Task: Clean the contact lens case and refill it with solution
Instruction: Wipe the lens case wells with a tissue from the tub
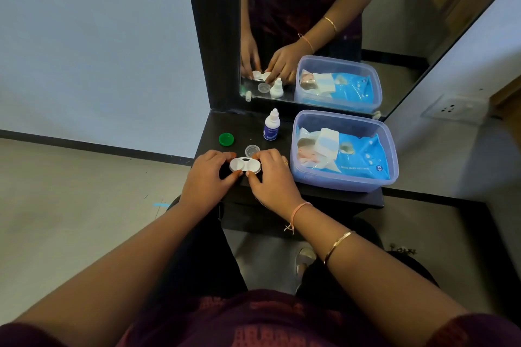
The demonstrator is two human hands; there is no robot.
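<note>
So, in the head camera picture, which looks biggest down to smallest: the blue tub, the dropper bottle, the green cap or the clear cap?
Largest: blue tub, by far.
Next: dropper bottle.
Smallest: green cap and clear cap, which look about alike, too close to rank.

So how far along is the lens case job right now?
Done: both caps are off; the green cap and the clear cap lie on the shelf. In hand: the left hand and the right hand both pinch the lens case. Left: the solution bottle stands untouched behind, so refilling and recapping remain. Whether the wells are wiped, I cannot tell.
</note>
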